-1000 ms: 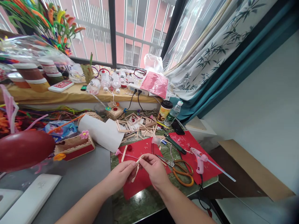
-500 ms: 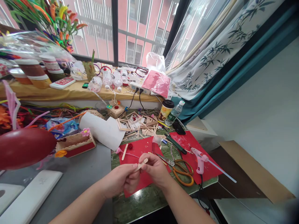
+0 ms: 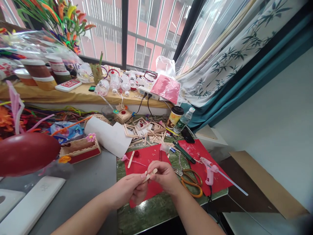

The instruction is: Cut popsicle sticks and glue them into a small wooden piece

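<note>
A: Hands?

B: Both closed in narrow pinches on a pale wooden craft stick. Left hand has the near end; right hand grips farther along, rounded tip poking out. A second pale edge shows behind; cannot tell whether it is another stick.

A: Position?

B: Held above the near red sheet, which lies on the green marbled tabletop.

A: What looks finished?

B: Off to the left, a scallop-edged box with red sides, flowers attached. Farther back, several sticks are joined into an open frame; whether it is complete, cannot say.

A: And unfinished?

B: The held stick, joined to nothing I can make out. A loose stick lies on the near sheet beside a dark red rosette. More sit jumbled in a pile behind.

A: Tools?

B: Pink glue gun on the other red sheet, untouched. Orange-handled scissors lie beyond the right hand, blades partly hidden. My judgement: the piece in hand is at an early stage.
</note>
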A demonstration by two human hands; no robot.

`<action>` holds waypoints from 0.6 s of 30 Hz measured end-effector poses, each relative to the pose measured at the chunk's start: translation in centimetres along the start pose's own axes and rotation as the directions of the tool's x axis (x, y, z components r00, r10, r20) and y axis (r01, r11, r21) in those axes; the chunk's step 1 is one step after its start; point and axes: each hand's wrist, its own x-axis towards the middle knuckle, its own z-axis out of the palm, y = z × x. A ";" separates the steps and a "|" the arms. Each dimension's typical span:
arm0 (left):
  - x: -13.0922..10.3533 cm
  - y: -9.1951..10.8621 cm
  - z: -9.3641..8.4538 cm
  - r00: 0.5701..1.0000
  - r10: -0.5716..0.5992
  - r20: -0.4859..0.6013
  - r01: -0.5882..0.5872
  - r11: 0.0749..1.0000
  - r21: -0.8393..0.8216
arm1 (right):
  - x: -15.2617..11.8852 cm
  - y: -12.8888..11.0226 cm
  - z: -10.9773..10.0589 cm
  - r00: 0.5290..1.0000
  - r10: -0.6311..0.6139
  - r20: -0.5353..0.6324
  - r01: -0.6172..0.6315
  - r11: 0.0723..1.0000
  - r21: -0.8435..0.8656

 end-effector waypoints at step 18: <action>-0.5 -0.3 0.5 0.991 -0.040 0.125 0.043 0.999 -0.023 | -0.5 -1.7 0.5 0.996 -0.052 0.077 0.055 0.998 -0.042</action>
